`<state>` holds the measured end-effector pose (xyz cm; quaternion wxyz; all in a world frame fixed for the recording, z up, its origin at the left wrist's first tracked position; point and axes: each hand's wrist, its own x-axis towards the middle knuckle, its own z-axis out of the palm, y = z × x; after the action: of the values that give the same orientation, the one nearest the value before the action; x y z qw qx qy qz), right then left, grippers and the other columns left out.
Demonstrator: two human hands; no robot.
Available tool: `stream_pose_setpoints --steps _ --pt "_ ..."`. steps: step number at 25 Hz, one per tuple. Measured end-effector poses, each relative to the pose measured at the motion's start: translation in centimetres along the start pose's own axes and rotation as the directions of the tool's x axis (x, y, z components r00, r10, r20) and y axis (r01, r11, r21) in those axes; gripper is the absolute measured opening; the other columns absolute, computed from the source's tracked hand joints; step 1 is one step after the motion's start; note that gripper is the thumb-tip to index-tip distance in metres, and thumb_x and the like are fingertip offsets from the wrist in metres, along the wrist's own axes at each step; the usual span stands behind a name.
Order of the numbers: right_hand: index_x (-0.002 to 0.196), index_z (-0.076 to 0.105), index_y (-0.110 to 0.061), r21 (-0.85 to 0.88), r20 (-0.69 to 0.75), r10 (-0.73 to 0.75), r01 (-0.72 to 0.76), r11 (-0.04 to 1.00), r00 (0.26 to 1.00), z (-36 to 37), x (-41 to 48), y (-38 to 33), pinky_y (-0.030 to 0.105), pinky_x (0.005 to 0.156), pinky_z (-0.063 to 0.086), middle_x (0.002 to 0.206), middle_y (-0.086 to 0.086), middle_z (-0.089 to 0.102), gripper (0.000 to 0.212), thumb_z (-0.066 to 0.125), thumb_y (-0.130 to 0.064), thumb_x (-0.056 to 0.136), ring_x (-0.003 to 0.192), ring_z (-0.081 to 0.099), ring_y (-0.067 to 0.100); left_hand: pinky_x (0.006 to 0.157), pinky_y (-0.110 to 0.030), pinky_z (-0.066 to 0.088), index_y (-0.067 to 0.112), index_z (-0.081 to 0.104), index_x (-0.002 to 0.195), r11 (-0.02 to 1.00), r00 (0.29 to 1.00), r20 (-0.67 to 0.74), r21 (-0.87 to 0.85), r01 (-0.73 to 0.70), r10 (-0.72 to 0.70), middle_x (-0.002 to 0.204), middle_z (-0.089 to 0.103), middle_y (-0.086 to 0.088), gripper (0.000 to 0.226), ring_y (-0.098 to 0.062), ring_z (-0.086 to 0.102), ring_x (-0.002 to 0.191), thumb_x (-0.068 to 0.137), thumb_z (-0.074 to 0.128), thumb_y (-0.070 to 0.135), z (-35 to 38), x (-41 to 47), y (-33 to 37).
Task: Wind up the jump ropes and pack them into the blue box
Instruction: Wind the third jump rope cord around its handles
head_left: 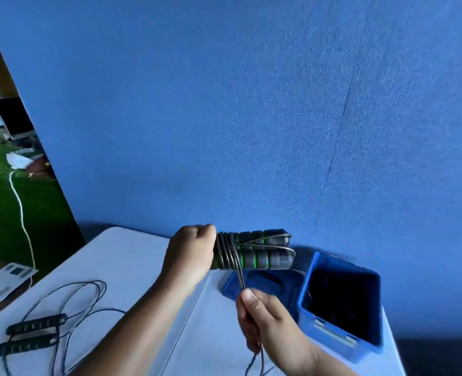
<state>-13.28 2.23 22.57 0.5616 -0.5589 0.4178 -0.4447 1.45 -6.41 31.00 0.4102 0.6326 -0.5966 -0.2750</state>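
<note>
The grey-and-green jump rope point(254, 251) is held in the air above the tabletop point(132, 267), just left of the blue box point(341, 308). Its two foam handles lie side by side, and several turns of thin cord point(228, 253) are already wound around them near the left end. The left hand point(190, 253) is closed around that end of the handles. The right hand point(262, 318) is lower and nearer to the camera — its grip is pinched on the free cord, thumb on top, and the cord runs up taut to the bundle, while the loose tail hangs below the hand.

The handles look soft and a little squashy, so they should give a firm hold and not slip. The cord seems thin, smooth and springy; I judge it will want to uncoil when the tension is released, so it is better to keep it pinched close to the bundle and to tuck the end under a turn.

The blue box stands open with a dark inside, and its contents I cannot make out. The blue lid point(265, 286) lies flat just beside it. On the left part of the tabletop a second jump rope point(32, 335) with black handles lies unwound — its cord is spread in loose loops.
</note>
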Motion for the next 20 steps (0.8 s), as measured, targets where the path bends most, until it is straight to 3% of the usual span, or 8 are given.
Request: stream_pose_setpoints --steps 3,6,8,11,13,15,18,20 --pt "0.061 0.049 -0.020 -0.090 0.085 0.014 -0.006 0.996 0.996 -3.4 1.1 0.9 0.029 0.052 0.046 0.053 -0.005 0.042 0.050 0.061 -0.058 0.092 0.049 0.041 0.012 0.061 -0.035 0.028 0.015 0.029 0.064 0.991 0.991 0.129 -0.126 0.038 -0.022 0.063 0.029 -0.003 0.029 -0.018 0.029 0.062 0.075 0.045 0.036 -0.3 -0.6 -0.1" --pt "0.063 0.066 -0.019 -0.344 0.021 0.120 -0.106 0.933 0.993 -7.9 4.5 -0.7 0.036 0.075 0.059 0.055 -0.013 0.062 0.035 0.063 -0.013 0.097 0.059 0.056 0.004 0.061 -0.039 0.026 0.010 0.033 0.066 0.992 0.958 0.281 -0.129 -0.014 0.050 0.065 0.031 -0.005 0.033 -0.017 0.032 0.061 0.075 0.046 0.039 -0.5 -1.5 0.0" --pt "0.062 0.066 -0.024 -0.504 0.132 0.118 -0.036 0.863 0.984 -9.7 6.9 -4.2 0.026 0.068 0.053 0.056 -0.014 0.059 0.030 0.064 -0.010 0.089 0.059 0.052 0.003 0.059 -0.038 0.025 0.011 0.032 0.064 0.990 0.936 0.328 -0.094 -0.103 0.128 0.062 0.030 -0.003 0.034 -0.016 0.030 0.058 0.084 0.049 0.033 -0.8 -1.8 0.2" --pt "0.058 0.060 -0.021 -0.745 0.270 0.171 0.094 0.660 0.948 -8.3 8.8 -11.7 0.022 0.053 0.041 0.053 -0.007 0.049 0.028 0.077 -0.027 0.079 0.054 0.045 0.008 0.055 -0.036 0.023 0.015 0.031 0.060 0.957 0.939 0.284 0.154 -0.246 0.195 0.058 0.030 0.000 0.038 -0.020 0.030 0.057 0.093 0.049 0.023 -1.1 -1.6 0.3" --pt "0.062 0.065 -0.018 -0.855 0.246 0.187 0.122 0.504 0.951 -6.9 9.3 -14.9 0.025 0.052 0.047 0.055 -0.005 0.049 0.028 0.077 -0.031 0.083 0.056 0.049 0.011 0.056 -0.037 0.027 0.012 0.036 0.060 0.874 0.939 0.242 0.365 -0.321 0.244 0.059 0.037 -0.003 0.039 -0.027 0.041 0.063 0.095 0.047 0.025 -1.0 -1.1 0.1" --pt "0.068 0.070 -0.016 -0.892 0.163 0.198 0.059 0.448 0.966 -5.0 8.6 -16.8 0.026 0.050 0.052 0.060 -0.002 0.052 0.027 0.066 -0.028 0.092 0.059 0.054 0.016 0.060 -0.037 0.031 0.010 0.040 0.063 0.819 0.945 0.188 0.473 -0.326 0.268 0.065 0.044 -0.007 0.037 -0.035 0.053 0.076 0.097 0.044 0.025 -0.7 -0.5 -0.4" --pt "0.084 0.068 0.000 -0.841 0.019 0.200 -0.092 0.534 0.980 -2.3 6.2 -15.5 0.041 0.053 0.058 0.067 0.009 0.059 0.029 0.051 -0.018 0.098 0.057 0.064 0.029 0.063 -0.035 0.036 0.012 0.046 0.066 0.853 0.973 0.049 0.472 -0.223 0.227 0.071 0.052 -0.010 0.037 -0.035 0.057 0.080 0.099 0.042 0.028 -0.9 1.1 -1.2" --pt "0.086 0.064 0.000 -0.649 -0.013 0.098 -0.083 0.756 0.995 -0.4 4.0 -12.1 0.037 0.044 0.054 0.060 0.006 0.055 0.027 0.046 -0.016 0.098 0.045 0.057 0.025 0.061 -0.037 0.034 0.010 0.042 0.062 0.902 0.982 -0.037 0.404 -0.155 0.185 0.063 0.047 -0.010 0.038 -0.036 0.051 0.074 0.097 0.042 0.024 -1.2 2.0 -1.3"
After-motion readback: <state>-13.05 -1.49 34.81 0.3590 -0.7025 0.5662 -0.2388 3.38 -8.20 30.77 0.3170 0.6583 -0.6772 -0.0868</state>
